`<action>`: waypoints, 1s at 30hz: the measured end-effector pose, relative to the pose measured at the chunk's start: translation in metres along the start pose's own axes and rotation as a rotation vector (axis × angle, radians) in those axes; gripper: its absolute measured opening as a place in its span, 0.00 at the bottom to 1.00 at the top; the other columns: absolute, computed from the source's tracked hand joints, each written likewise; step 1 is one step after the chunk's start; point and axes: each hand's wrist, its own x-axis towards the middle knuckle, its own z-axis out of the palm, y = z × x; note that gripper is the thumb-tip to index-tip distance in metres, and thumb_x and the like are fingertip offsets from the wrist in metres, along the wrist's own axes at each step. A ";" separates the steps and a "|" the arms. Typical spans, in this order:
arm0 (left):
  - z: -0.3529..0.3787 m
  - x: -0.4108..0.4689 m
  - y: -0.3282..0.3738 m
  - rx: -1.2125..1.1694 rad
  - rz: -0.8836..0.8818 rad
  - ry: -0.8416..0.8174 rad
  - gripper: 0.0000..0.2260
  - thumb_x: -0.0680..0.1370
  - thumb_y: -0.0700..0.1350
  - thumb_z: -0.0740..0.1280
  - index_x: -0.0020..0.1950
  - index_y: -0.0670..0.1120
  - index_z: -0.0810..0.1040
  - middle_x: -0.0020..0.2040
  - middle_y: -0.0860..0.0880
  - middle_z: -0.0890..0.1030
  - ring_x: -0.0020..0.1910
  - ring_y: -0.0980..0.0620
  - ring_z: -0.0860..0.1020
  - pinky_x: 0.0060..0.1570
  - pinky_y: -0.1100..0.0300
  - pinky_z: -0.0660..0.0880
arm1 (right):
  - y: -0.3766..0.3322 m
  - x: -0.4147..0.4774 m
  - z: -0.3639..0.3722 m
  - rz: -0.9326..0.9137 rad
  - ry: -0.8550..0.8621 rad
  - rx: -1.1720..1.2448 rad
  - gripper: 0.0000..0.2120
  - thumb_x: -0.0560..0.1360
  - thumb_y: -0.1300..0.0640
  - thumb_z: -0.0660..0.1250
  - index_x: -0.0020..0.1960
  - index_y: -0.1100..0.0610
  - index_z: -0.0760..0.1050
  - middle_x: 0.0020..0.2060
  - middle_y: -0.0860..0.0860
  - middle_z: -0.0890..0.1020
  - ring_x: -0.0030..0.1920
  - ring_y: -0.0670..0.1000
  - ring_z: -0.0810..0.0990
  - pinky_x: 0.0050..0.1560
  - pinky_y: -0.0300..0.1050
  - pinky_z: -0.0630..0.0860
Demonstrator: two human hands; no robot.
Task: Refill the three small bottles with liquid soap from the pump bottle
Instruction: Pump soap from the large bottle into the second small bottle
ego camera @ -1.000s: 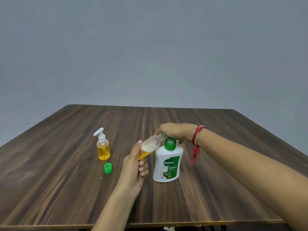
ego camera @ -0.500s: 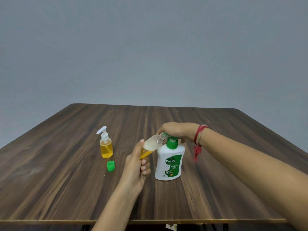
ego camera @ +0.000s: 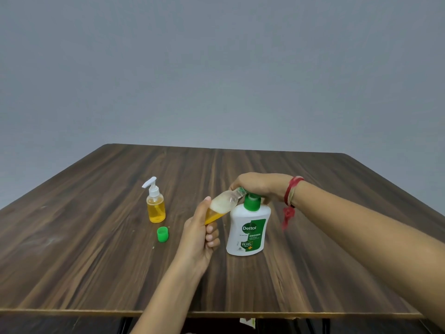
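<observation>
On the left of the wooden table, a small clear pump bottle with a white pump stands upright, filled with orange-yellow soap. Just near of it lies a loose green cap. Toward the middle, the left hand grips the base of a small clear bottle, which is tilted with its open neck up to the right at the nozzle. It holds orange soap low down and foam above. The white Dettol pump bottle stands just right of it. The right hand curls over the green pump head. A red thread bracelet circles that wrist.
</observation>
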 end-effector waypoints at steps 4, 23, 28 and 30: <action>0.002 0.001 0.001 -0.002 0.004 0.004 0.13 0.78 0.53 0.65 0.38 0.46 0.73 0.22 0.52 0.61 0.18 0.59 0.59 0.17 0.68 0.56 | 0.001 0.000 -0.002 0.000 0.011 0.009 0.14 0.75 0.59 0.56 0.54 0.61 0.78 0.37 0.52 0.77 0.37 0.51 0.72 0.48 0.49 0.69; 0.000 0.001 0.002 0.012 0.002 0.005 0.13 0.77 0.53 0.66 0.38 0.46 0.72 0.22 0.52 0.61 0.18 0.59 0.59 0.16 0.68 0.57 | 0.007 0.008 -0.002 -0.024 -0.014 0.006 0.11 0.74 0.58 0.57 0.49 0.59 0.77 0.41 0.56 0.76 0.39 0.54 0.71 0.43 0.47 0.68; 0.001 0.001 0.005 0.014 0.024 0.019 0.13 0.77 0.52 0.66 0.38 0.46 0.72 0.22 0.53 0.61 0.19 0.59 0.59 0.17 0.68 0.56 | 0.006 0.005 0.000 -0.028 -0.010 0.028 0.16 0.75 0.59 0.56 0.53 0.64 0.79 0.39 0.54 0.77 0.37 0.52 0.70 0.38 0.44 0.67; 0.001 -0.001 0.004 0.009 0.019 0.017 0.13 0.77 0.52 0.66 0.38 0.46 0.72 0.22 0.52 0.61 0.19 0.59 0.59 0.17 0.68 0.56 | 0.006 0.005 -0.001 -0.024 0.002 -0.032 0.17 0.75 0.60 0.55 0.57 0.65 0.77 0.42 0.56 0.75 0.39 0.54 0.70 0.39 0.44 0.66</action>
